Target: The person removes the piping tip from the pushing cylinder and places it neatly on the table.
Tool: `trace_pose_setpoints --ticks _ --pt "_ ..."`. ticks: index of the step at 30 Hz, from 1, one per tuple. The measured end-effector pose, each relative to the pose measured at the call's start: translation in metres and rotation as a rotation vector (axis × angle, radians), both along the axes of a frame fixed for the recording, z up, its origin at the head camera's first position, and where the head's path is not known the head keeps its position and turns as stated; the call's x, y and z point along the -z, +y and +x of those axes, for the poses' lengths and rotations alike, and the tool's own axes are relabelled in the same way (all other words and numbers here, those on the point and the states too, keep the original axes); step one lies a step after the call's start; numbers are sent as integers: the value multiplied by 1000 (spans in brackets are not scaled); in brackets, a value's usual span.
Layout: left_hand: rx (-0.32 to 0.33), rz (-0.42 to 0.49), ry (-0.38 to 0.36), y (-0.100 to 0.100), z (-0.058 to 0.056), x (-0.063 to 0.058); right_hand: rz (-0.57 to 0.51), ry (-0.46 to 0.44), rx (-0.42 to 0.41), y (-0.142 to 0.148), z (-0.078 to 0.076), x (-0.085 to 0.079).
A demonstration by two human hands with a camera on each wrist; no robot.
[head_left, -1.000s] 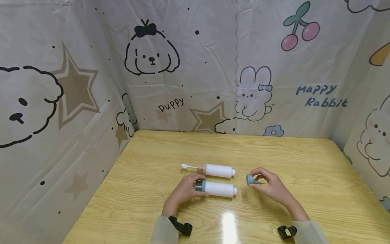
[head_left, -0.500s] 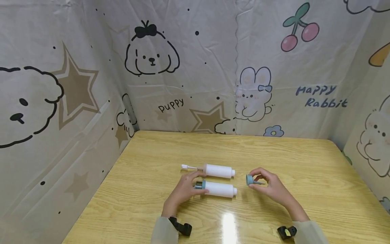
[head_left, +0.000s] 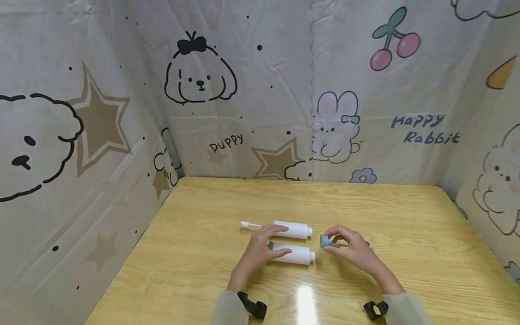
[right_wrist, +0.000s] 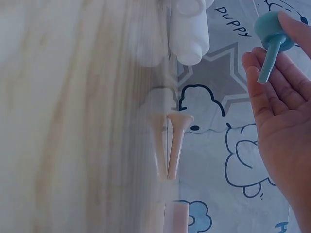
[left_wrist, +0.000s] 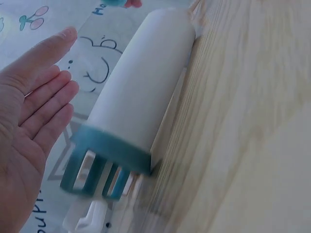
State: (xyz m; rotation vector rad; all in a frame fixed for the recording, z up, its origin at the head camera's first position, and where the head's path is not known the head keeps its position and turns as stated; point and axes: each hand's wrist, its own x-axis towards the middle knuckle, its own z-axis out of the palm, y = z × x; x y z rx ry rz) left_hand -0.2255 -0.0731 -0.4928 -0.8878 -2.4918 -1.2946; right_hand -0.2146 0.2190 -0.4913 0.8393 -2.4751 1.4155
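My left hand arches over the near white cylinder, thumb toward me and fingers beyond it. In the left wrist view its fingers are extended and stand apart from the cylinder, whose slotted teal collar faces the camera. My right hand pinches a teal funnel-shaped cap with a thin stem, just right of the cylinder's small end knob. The right wrist view shows the stem sticking out past the fingers. Farther back lies a second white cylinder, partly covered by my left fingers.
A thin white stick with a blunt tip extends left from the far cylinder. A peach flared piece and a pale pink block lie on the wooden table. Printed cloth walls the table's back and sides.
My left hand has loosened from the near cylinder's collar and moved right over its body. My right hand has come slightly left with the teal cap, and the head view has shifted slightly.
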Motion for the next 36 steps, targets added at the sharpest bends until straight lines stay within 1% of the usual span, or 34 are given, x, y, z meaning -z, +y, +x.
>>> trace_pose_setpoints --ticks 3,6,11,15,17,22,30,36 --pt "17 6 40 7 -1 0 3 8 3 -4 -1 2" --pt "38 1 64 14 -2 0 11 -3 14 -7 -2 3" --pt "76 -9 67 25 -1 -3 14 -45 17 -15 -3 3" --pt "72 -28 67 30 0 -5 2 -33 -15 -23 -5 3" --pt "82 -24 59 32 0 -5 -1 -24 -31 -26 -5 4" --pt "119 -12 55 36 0 -4 0 -38 -46 -32 -4 2" --pt "143 -1 117 37 -1 -3 6 -47 -70 -37 -4 -1" --pt "149 17 100 36 -1 -3 5 -56 -90 -37 -4 1"
